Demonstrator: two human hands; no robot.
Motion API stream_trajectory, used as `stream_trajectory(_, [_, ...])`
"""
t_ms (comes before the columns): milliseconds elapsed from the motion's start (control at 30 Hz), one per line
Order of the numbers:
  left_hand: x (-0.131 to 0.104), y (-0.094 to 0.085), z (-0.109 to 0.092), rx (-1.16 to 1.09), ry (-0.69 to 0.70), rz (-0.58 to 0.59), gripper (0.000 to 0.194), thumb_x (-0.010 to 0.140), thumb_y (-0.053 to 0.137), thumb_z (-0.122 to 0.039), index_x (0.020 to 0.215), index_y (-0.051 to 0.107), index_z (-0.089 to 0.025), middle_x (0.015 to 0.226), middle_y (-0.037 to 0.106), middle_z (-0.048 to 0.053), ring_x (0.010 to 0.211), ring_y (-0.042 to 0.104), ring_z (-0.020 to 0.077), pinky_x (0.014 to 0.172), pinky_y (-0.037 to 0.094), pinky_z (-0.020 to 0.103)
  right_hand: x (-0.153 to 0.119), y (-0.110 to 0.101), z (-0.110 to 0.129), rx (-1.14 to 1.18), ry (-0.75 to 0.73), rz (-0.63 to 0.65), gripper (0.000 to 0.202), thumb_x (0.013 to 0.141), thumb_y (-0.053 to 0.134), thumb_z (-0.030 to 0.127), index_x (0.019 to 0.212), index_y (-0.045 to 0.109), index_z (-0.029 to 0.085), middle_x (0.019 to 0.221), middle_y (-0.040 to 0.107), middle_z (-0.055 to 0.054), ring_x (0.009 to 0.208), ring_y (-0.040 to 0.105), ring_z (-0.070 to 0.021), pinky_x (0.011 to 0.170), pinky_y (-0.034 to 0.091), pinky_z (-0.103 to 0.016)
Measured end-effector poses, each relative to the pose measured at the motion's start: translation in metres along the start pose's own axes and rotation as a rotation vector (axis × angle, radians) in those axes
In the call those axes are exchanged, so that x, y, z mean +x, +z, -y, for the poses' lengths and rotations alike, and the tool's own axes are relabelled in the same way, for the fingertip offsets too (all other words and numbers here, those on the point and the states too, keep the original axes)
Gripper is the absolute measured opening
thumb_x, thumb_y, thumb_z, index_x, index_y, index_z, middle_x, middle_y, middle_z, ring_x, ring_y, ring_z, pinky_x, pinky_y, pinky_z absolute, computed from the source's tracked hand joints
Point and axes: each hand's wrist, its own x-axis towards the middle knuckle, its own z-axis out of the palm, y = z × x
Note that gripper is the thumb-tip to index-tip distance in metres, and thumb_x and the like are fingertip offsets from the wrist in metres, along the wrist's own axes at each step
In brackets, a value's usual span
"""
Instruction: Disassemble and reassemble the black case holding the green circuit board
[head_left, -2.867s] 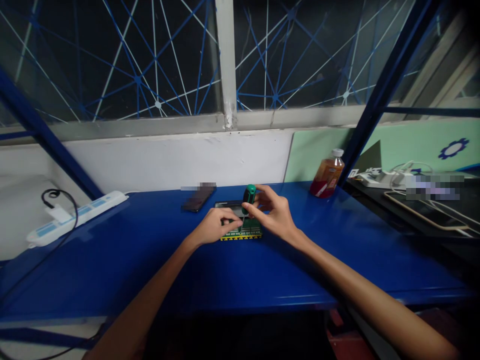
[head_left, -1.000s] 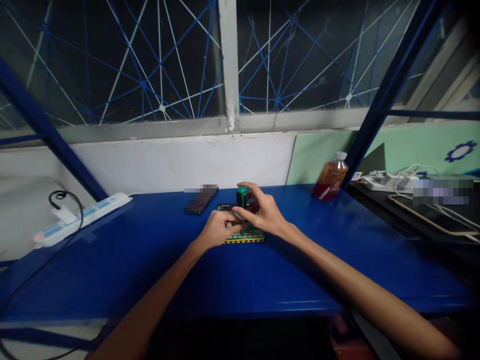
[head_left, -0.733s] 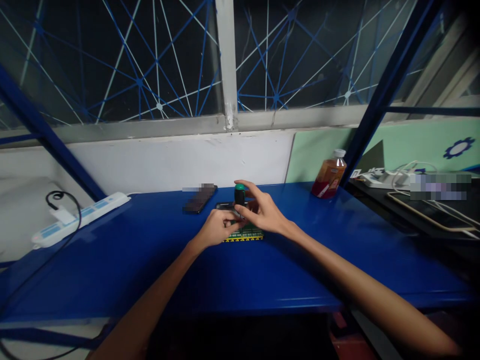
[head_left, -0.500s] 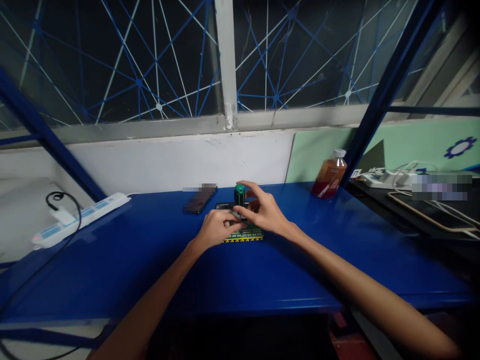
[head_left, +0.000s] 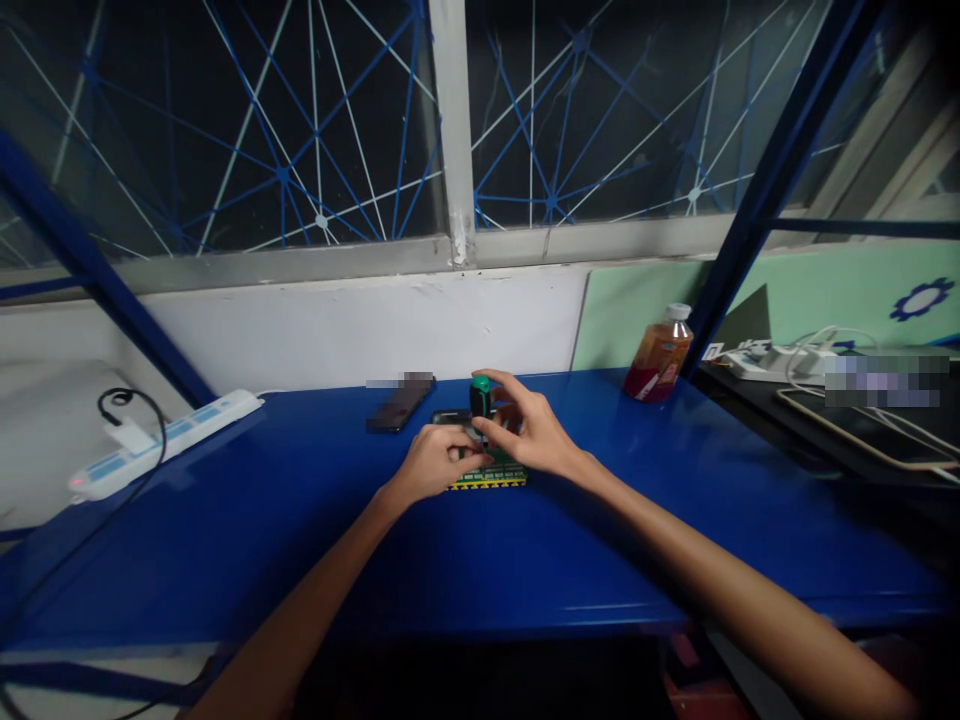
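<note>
Green circuit board (head_left: pixel 511 469) sits mid-desk (head_left: pixel 525 560), apparently mid-work; what remains can't be told. At it, the left hand's (head_left: pixel 433 460) fingertips bunch, contents hidden; the right hand (head_left: pixel 538 430) grips an upright screwdriver (head_left: pixel 481 400).

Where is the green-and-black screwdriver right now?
Near the middle of the head view, the screwdriver stands roughly upright over the green board, held in the right hand, with the left hand close on its left.
</note>
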Motion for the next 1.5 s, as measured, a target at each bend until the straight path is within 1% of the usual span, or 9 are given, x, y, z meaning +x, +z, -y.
stream_trajectory(100, [0.0, 0.0, 0.0, -0.003, 0.008, 0.007, 0.021, 0.08, 0.064, -0.033, 0.07, 0.073, -0.016, 0.052, 0.053, -0.002, 0.051, 0.043, 0.0095, 0.048, 0.031, 0.022, 0.0, 0.0, 0.001, -0.054, -0.003, -0.03, 0.056, 0.08, 0.058, 0.036, 0.131, 0.04, 0.022, 0.088, 0.06, -0.002, 0.057, 0.058, -0.011, 0.053, 0.043, -0.027])
stream_trajectory(233, [0.0, 0.001, -0.001, -0.02, 0.044, 0.029, 0.023, 0.083, 0.059, -0.03, 0.072, 0.072, -0.015, 0.062, 0.059, 0.0, 0.055, 0.047, 0.0103, 0.051, 0.033, 0.023, -0.002, -0.003, 0.005, -0.079, -0.005, 0.03, 0.056, 0.084, 0.053, 0.037, 0.135, 0.037, 0.021, 0.079, 0.063, -0.001, 0.059, 0.057, -0.0134, 0.058, 0.044, -0.03])
stream_trajectory(500, [-0.002, 0.0, -0.003, -0.031, 0.031, 0.114, 0.022, 0.085, 0.054, -0.024, 0.073, 0.069, -0.014, 0.058, 0.054, -0.002, 0.052, 0.043, 0.0095, 0.05, 0.03, 0.023, -0.003, -0.008, 0.002, -0.045, -0.041, 0.128, 0.063, 0.079, 0.054, 0.026, 0.138, 0.033, 0.024, 0.08, 0.062, 0.0, 0.063, 0.056, -0.0142, 0.056, 0.042, -0.029])
stream_trajectory(567, [-0.001, 0.0, -0.003, -0.023, 0.03, 0.097, 0.023, 0.085, 0.055, -0.025, 0.071, 0.069, -0.014, 0.059, 0.054, -0.002, 0.052, 0.043, 0.0091, 0.049, 0.03, 0.022, -0.003, -0.007, 0.0, -0.051, -0.033, 0.11, 0.058, 0.079, 0.054, 0.026, 0.135, 0.036, 0.022, 0.079, 0.061, 0.0, 0.064, 0.056, -0.0143, 0.057, 0.043, -0.029])
stream_trajectory(733, [0.0, 0.004, -0.001, -0.046, 0.034, -0.064, 0.021, 0.081, 0.064, -0.031, 0.071, 0.071, -0.014, 0.064, 0.057, 0.0, 0.052, 0.045, 0.0083, 0.052, 0.035, 0.022, -0.002, -0.003, -0.005, -0.112, 0.004, 0.017, 0.054, 0.08, 0.058, 0.035, 0.128, 0.042, 0.017, 0.074, 0.062, -0.001, 0.061, 0.056, -0.0142, 0.057, 0.042, -0.029])
stream_trajectory(967, [0.001, -0.001, -0.004, -0.027, 0.015, 0.005, 0.028, 0.085, 0.058, -0.028, 0.062, 0.065, -0.014, 0.063, 0.057, 0.0, 0.055, 0.05, 0.0102, 0.05, 0.034, 0.022, -0.005, 0.0, -0.007, -0.196, -0.04, 0.008, 0.056, 0.08, 0.058, 0.041, 0.127, 0.044, 0.016, 0.076, 0.064, -0.002, 0.063, 0.058, -0.0155, 0.058, 0.044, -0.03])
stream_trajectory(1100, [0.002, -0.004, -0.007, -0.047, 0.031, 0.071, 0.025, 0.086, 0.054, -0.024, 0.066, 0.067, -0.015, 0.069, 0.061, 0.001, 0.059, 0.053, 0.0112, 0.053, 0.036, 0.022, -0.006, -0.002, -0.006, -0.152, -0.076, 0.003, 0.057, 0.081, 0.051, 0.032, 0.135, 0.038, 0.018, 0.09, 0.065, -0.004, 0.07, 0.06, -0.016, 0.064, 0.048, -0.032])
stream_trajectory(1200, [0.002, -0.004, -0.008, -0.056, 0.042, 0.085, 0.024, 0.086, 0.052, -0.022, 0.07, 0.068, -0.015, 0.073, 0.063, 0.002, 0.063, 0.054, 0.012, 0.054, 0.037, 0.022, -0.005, -0.003, -0.005, -0.095, -0.066, 0.013, 0.063, 0.079, 0.05, 0.027, 0.139, 0.032, 0.019, 0.09, 0.064, -0.003, 0.071, 0.061, -0.016, 0.066, 0.049, -0.033])
stream_trajectory(1500, [0.001, -0.003, -0.008, -0.07, 0.048, -0.022, 0.017, 0.081, 0.062, -0.028, 0.076, 0.072, -0.015, 0.076, 0.063, 0.002, 0.056, 0.049, 0.0088, 0.051, 0.036, 0.021, -0.005, -0.007, -0.004, -0.207, -0.118, -0.015, 0.063, 0.086, 0.05, 0.037, 0.143, 0.029, 0.02, 0.079, 0.06, -0.002, 0.069, 0.057, -0.0172, 0.064, 0.047, -0.033])
